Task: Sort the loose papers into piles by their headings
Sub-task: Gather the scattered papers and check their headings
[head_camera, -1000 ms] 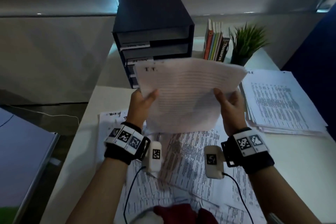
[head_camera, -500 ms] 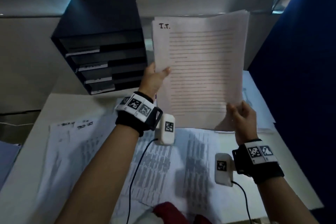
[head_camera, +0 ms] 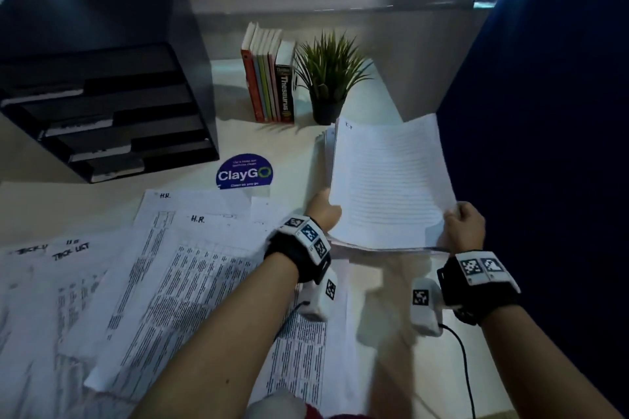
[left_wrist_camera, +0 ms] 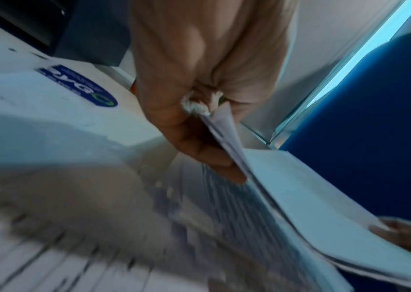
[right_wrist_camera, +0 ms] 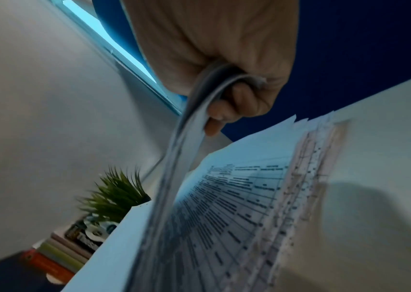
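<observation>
Both hands held one thin sheaf of lined papers (head_camera: 388,180), headed "T.T." as far as the small handwriting could be read, low over the right side of the desk (head_camera: 289,143). Left hand (head_camera: 325,214) gripped the near left edge, thumb on top; in the left wrist view the fingers (left_wrist_camera: 207,156) were curled under the sheaf, pinching it. Right hand (head_camera: 464,226) gripped the near right corner; the right wrist view showed its fingers (right_wrist_camera: 224,112) wrapped round the bent paper edge. Both hands closed on the sheaf.

Beneath the sheaf lay an existing pile of printed sheets (right_wrist_camera: 249,197), its edges showing just past the sheaf's left side. Whether the sheaf's far edge touched that pile could not be told.

Loose papers (head_camera: 170,282) headed "H.R." and "Task List" lay spread and overlapping across the left and middle of the desk, unsorted. A black tray organiser (head_camera: 109,112), a row of books (head_camera: 269,82), a potted plant (head_camera: 328,78) and a round ClayGo sticker (head_camera: 244,172) sat behind.

Judgement: the sheaf is light and limp and bows between the two grips. Sheets would likely slide on each other, so support at two opposite edges suits it; a single-corner hold risks fanning or dropping leaves. Step in hand appeared to be laying the sheaf onto a pile on the right. Much sorting remained.
</observation>
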A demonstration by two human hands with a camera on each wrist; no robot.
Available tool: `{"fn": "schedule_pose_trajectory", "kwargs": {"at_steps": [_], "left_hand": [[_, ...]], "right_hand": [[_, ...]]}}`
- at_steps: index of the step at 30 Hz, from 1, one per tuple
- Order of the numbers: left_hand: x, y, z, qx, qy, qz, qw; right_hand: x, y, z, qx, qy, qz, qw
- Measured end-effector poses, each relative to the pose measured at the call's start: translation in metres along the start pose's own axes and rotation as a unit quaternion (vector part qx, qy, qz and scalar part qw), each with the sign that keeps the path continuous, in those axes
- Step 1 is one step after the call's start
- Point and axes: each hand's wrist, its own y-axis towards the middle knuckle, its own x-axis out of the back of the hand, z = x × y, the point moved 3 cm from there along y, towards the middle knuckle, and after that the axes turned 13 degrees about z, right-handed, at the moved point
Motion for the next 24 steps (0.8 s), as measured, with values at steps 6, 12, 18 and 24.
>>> {"fn": "schedule_pose_trajectory", "kwargs": {"at_steps": [6, 12, 18, 24], "left_hand": [[-0.022, 0.012, 0.001, 0.099, 0.065, -0.03, 0.993], [-0.019, 0.017, 0.018, 0.179, 0.184, 0.01, 0.966], [0.032, -0.003, 0.049, 0.095, 0.059, -0.008, 0.994], [0.147, -0.077, 0.13, 0.151, 0.051, -0.193, 0.968]], "right_hand": [[-0.016, 0.017, 0.01, -0.036, -0.128, 0.073, 0.988], [-0.035, 0.007, -0.002, -0.129, -0.32, 0.147, 0.927], [-0.057, -0.028, 0.022, -0.044, -0.293, 0.124, 0.947], [-0.115, -0.091, 0.037, 0.043, -0.218, 0.256, 0.941]]}}
